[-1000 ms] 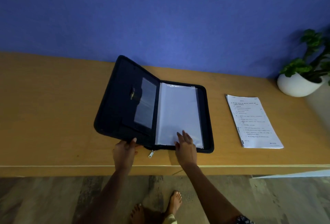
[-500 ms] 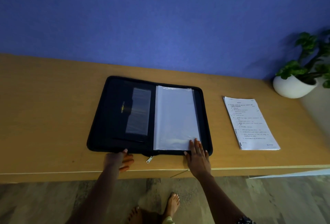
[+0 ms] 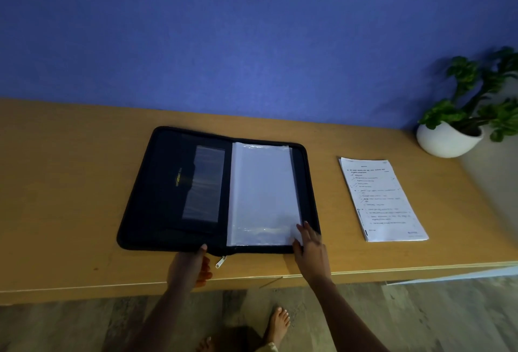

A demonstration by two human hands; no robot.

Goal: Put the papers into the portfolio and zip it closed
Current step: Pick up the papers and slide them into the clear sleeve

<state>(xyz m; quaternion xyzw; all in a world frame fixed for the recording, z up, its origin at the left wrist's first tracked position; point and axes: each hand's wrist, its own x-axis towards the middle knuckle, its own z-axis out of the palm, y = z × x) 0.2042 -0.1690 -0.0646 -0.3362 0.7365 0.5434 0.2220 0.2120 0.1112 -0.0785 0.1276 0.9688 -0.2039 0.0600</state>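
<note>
A dark zip portfolio [image 3: 168,200] lies flat and open on the wooden table [image 3: 70,211], with clear plastic sleeves [image 3: 263,191] on its right half. Its zip pull [image 3: 221,262] hangs at the near edge by the spine. My left hand [image 3: 190,266] rests at the near edge of the left half, one fingertip touching it, fingers curled and holding nothing. My right hand [image 3: 309,248] lies on the near right corner, fingers spread on the sleeve's corner. A stack of printed papers [image 3: 381,200] lies on the table to the right, apart from the portfolio.
A white bowl planter with a green plant [image 3: 448,138] stands at the table's far right corner. A blue wall runs behind the table. My bare feet [image 3: 277,326] stand on the floor below the table's front edge.
The left cover, raised a second ago, now lies flat on the table. My right hand slid right to the near right corner. My left hand drew back to the near edge.
</note>
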